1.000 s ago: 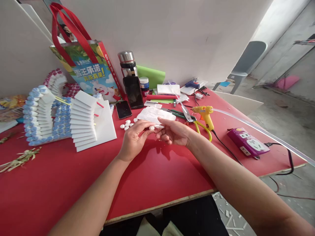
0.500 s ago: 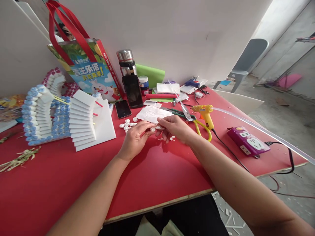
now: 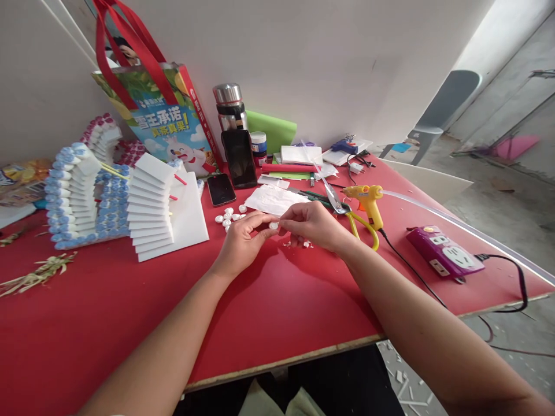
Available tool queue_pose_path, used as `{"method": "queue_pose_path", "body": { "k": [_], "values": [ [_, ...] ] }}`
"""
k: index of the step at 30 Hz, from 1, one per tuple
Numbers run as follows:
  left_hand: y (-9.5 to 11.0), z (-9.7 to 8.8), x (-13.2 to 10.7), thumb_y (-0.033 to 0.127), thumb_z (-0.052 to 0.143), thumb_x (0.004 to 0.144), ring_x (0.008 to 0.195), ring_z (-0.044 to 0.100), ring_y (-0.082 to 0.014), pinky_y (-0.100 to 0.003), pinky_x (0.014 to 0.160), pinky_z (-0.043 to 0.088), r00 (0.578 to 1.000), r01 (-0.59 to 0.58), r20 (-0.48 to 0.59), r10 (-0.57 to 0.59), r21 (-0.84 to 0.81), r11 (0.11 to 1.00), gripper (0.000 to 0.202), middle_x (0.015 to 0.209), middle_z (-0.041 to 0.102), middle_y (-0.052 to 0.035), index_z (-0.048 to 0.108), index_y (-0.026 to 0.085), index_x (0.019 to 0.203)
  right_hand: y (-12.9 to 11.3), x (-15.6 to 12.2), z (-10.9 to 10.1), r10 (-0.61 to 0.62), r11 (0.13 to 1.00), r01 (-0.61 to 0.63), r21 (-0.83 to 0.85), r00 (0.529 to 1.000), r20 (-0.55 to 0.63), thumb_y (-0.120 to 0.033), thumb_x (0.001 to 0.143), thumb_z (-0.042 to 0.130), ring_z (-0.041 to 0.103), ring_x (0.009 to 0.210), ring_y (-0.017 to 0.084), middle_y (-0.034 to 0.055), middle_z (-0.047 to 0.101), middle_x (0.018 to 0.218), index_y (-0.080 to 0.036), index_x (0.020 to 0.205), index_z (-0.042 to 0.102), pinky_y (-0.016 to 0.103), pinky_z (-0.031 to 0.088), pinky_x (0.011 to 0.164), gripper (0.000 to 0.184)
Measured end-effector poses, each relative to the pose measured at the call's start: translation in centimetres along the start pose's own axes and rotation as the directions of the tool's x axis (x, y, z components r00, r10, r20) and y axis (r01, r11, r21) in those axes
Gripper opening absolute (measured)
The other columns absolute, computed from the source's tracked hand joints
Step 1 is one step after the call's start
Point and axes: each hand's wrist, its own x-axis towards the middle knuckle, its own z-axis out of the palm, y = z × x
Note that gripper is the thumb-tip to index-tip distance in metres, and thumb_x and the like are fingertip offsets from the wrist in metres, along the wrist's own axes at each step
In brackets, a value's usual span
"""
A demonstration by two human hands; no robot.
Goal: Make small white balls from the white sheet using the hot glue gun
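In my head view the left hand [image 3: 240,242] pinches a small white coil [image 3: 273,225] between thumb and finger, over the worktop [image 3: 277,315]. The right hand [image 3: 314,226] has its fingertips narrow, just beside the coil; I cannot tell whether they grip it. My worry is that pinch: too light and the coil could spring loose, too hard and it could flatten. If dropped, it might get lost among the white scraps [image 3: 306,244] below the right hand or the similar white coils [image 3: 228,218] beyond the left. Swinging right risks the yellow-handled scissors [image 3: 337,202], and the glue gun [image 3: 372,209] past them may be hot. My best room is towards me, though anything pushed over the worktop's front edge could fall to the floor [image 3: 507,202]
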Motion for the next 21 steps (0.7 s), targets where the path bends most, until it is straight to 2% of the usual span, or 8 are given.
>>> {"method": "queue_pose_path", "body": {
  "k": [3,5,8,10,15,21],
  "values": [
    [-0.01,0.3,-0.03,0.035,0.075,0.088,0.09,0.069,-0.0205,-0.031,0.084,0.053,0.985,0.17,0.005,-0.171,-0.137,0.976,0.022,0.098,0.076,-0.0069,0.076,0.018,0.101,0.29,0.12,0.26,-0.027,0.999,0.025,-0.042,0.999,-0.034,-0.028,0.087,0.068,0.065,0.05,0.013,0.0028,0.071,0.065,-0.017,0.077,0.067,0.021,0.047,0.042,0.014],
    [0.0,0.43,-0.03,0.039,0.077,0.085,0.088,0.068,-0.0201,-0.031,0.081,0.053,0.969,0.247,0.025,-0.248,-0.233,0.941,0.027,0.095,0.075,-0.0066,0.076,0.017,0.1,0.38,0.21,0.4,-0.015,0.999,0.012,-0.052,0.999,-0.049,-0.031,0.087,0.069,0.065,0.05,0.014,0.0026,0.07,0.066,-0.018,0.083,0.066,0.021,0.047,0.041,0.015],
    [-0.08,0.42,0.04,0.041,0.079,0.083,0.08,0.064,-0.0165,-0.029,0.077,0.052,0.952,0.297,0.027,-0.305,-0.331,0.896,0.031,0.089,0.072,-0.0045,0.076,0.017,0.102,0.42,0.32,0.52,-0.004,0.999,0.0,-0.049,0.997,-0.072,-0.037,0.085,0.073,0.067,0.055,0.015,0.0057,0.073,0.088,-0.019,0.101,0.062,0.022,0.048,0.04,0.026],
    [-0.22,0.34,0.11,0.041,0.079,0.083,0.075,0.061,-0.0142,-0.028,0.076,0.051,0.944,0.314,0.03,-0.329,-0.387,0.867,0.031,0.082,0.069,-0.0027,0.077,0.017,0.104,0.44,0.35,0.59,-0.023,0.997,0.016,-0.079,0.995,-0.095,-0.037,0.084,0.075,0.068,0.058,0.014,0.0069,0.072,0.098,-0.02,0.105,0.061,0.022,0.049,0.041,0.031],
    [-0.27,0.3,0.17,0.04,0.079,0.083,0.071,0.059,-0.0132,-0.028,0.075,0.049,0.931,0.348,0.07,-0.358,-0.462,0.816,0.03,0.075,0.068,-0.002,0.078,0.016,0.102,0.57,0.42,0.79,-0.063,0.993,0.053,-0.106,0.994,-0.094,-0.039,0.085,0.072,0.067,0.057,0.015,0.0032,0.07,0.079,-0.019,0.096,0.062,0.022,0.049,0.043,0.025],
    [-0.05,0.47,0.15,0.04,0.082,0.079,0.071,0.058,-0.0131,-0.028,0.073,0.049,0.917,0.377,0.06,-0.394,-0.451,0.809,0.031,0.083,0.071,-0.004,0.08,0.016,0.098,0.75,0.52,0.87,-0.076,0.993,0.067,-0.095,0.992,-0.098,-0.035,0.086,0.069,0.059,0.046,0.012,-0.0007,0.064,0.061,-0.018,0.082,0.061,0.022,0.044,0.043,0.018]
  ]
}}
